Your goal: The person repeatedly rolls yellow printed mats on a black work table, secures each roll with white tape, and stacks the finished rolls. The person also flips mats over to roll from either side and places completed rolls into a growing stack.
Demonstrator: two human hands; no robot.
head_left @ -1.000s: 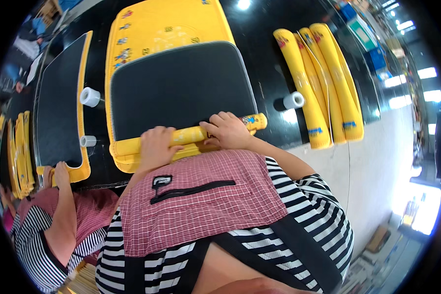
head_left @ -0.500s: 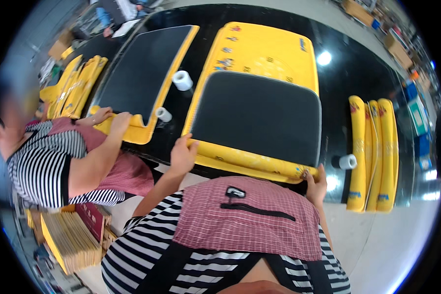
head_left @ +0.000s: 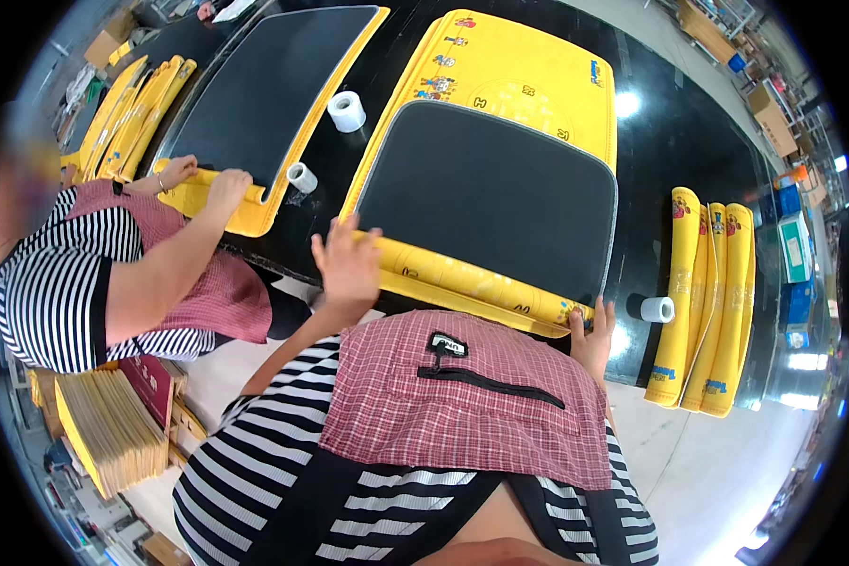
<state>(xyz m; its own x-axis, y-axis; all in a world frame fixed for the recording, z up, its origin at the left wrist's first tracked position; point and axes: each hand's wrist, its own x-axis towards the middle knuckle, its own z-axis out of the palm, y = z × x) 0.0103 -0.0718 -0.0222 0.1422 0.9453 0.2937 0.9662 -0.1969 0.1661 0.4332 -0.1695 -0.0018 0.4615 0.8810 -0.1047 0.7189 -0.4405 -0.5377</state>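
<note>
A large yellow mat with cartoon prints (head_left: 528, 75) lies on a black table (head_left: 670, 160), with a dark grey mat (head_left: 491, 198) on top of it. The yellow mat's near edge is curled into a roll (head_left: 462, 283). My left hand (head_left: 347, 264) rests on the left end of that roll, fingers spread. My right hand (head_left: 592, 335) holds the roll's right end at the table edge. A red checked apron covers my chest below.
A white tape roll (head_left: 658, 308) lies right of my right hand, and two others (head_left: 347, 110) (head_left: 302, 177) lie to the left. Three rolled yellow mats (head_left: 712, 302) lie at the right. A person (head_left: 113, 274) on my left rolls another yellow and dark mat (head_left: 255, 104). Stacked yellow sheets (head_left: 104, 429) stand below.
The view swung right and then left. The rolled edge of the yellow mat now lies flatter. My hands have spread apart toward its two ends.
</note>
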